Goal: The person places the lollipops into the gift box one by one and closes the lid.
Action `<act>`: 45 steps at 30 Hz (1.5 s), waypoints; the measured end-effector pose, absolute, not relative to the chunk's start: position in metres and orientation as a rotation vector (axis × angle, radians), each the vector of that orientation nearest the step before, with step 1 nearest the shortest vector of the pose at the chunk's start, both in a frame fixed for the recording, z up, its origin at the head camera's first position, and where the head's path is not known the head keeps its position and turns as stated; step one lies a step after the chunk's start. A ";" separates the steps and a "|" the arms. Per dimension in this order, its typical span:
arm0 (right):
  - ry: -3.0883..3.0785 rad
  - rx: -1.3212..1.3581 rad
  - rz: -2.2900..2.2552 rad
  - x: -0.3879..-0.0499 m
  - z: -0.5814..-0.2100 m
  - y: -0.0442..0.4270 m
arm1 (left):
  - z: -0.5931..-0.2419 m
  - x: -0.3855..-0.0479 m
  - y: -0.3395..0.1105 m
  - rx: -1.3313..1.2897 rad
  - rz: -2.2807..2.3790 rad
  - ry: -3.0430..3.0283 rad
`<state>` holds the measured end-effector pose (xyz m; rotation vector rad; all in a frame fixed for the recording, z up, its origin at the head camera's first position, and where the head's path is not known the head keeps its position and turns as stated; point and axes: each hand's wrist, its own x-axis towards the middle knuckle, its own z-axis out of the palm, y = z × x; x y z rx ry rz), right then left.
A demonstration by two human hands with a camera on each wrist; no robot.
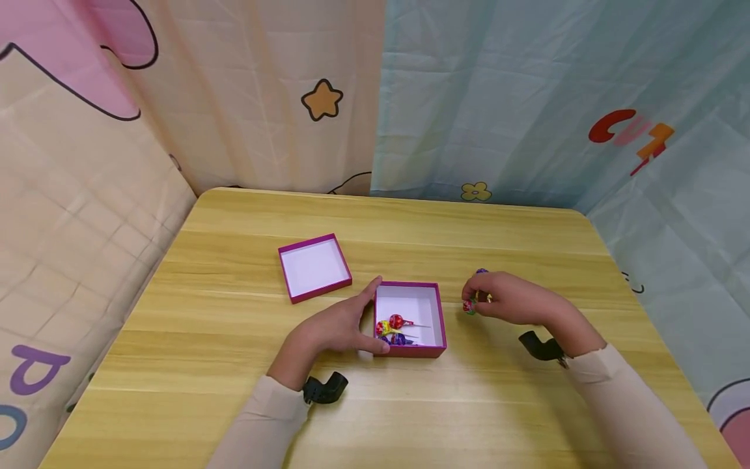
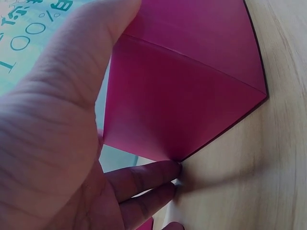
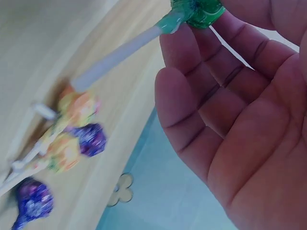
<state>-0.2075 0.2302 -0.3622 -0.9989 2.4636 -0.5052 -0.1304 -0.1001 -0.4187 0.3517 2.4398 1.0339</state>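
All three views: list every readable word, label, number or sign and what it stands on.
"CU": blue curtain, head view; third letter distorted.
"100%": blue curtain, left wrist view; neighbouring characters unclear.
Purple and blue letters, pale curtain: tilted, uncertain.
Lollipop wrappers: too small or blurred to read.

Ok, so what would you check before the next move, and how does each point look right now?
1. Box open: ok. The lid lies off it on the table, white inside facing up.
2. Box steadied: ok. The left hand holds it at its left side.
3. Lollipop in hand: ok. The right hand pinches a green-wrapped lollipop.
4. Room in the box: ok. The red lollipop and the others inside leave bare floor towards the far side.
5. No lollipops left outside: not ok. Purple and yellow-orange ones lie on the table.
6. Firmness of the pinch: cannot tell.
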 end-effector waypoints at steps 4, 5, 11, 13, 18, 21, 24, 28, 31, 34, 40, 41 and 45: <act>2.440 -1.062 -0.504 -0.208 -0.357 0.219 | -0.417 -0.132 -0.101 0.362 1.026 2.439; 2.436 -1.075 -0.501 -0.208 -0.355 0.216 | -0.416 -0.132 -0.101 0.364 1.024 2.439; 2.404 -1.140 -0.502 -0.206 -0.345 0.200 | -0.417 -0.133 -0.101 0.367 1.032 2.434; 2.397 -1.174 -0.493 -0.204 -0.342 0.194 | -0.417 -0.132 -0.101 0.360 1.044 2.431; 2.377 -1.247 -0.472 -0.202 -0.337 0.177 | -0.419 -0.130 -0.101 0.335 1.042 2.444; 2.365 -1.278 -0.461 -0.201 -0.336 0.167 | -0.419 -0.129 -0.101 0.334 1.035 2.457; 2.345 -1.302 -0.451 -0.201 -0.335 0.159 | -0.418 -0.129 -0.101 0.338 1.042 2.455; 2.315 -1.321 -0.446 -0.200 -0.335 0.148 | -0.417 -0.130 -0.101 0.344 1.047 2.448; 2.299 -1.337 -0.443 -0.201 -0.335 0.139 | -0.417 -0.130 -0.101 0.358 1.049 2.447; 2.279 -1.367 -0.441 -0.203 -0.335 0.132 | -0.418 -0.130 -0.101 0.369 1.047 2.449; 2.265 -1.389 -0.385 -0.208 -0.344 0.121 | -0.417 -0.130 -0.101 0.367 1.038 2.453; 2.264 -1.392 -0.371 -0.208 -0.346 0.119 | -0.417 -0.130 -0.101 0.365 1.037 2.452; 2.254 -1.407 -0.321 -0.210 -0.355 0.113 | -0.417 -0.130 -0.101 0.359 1.040 2.445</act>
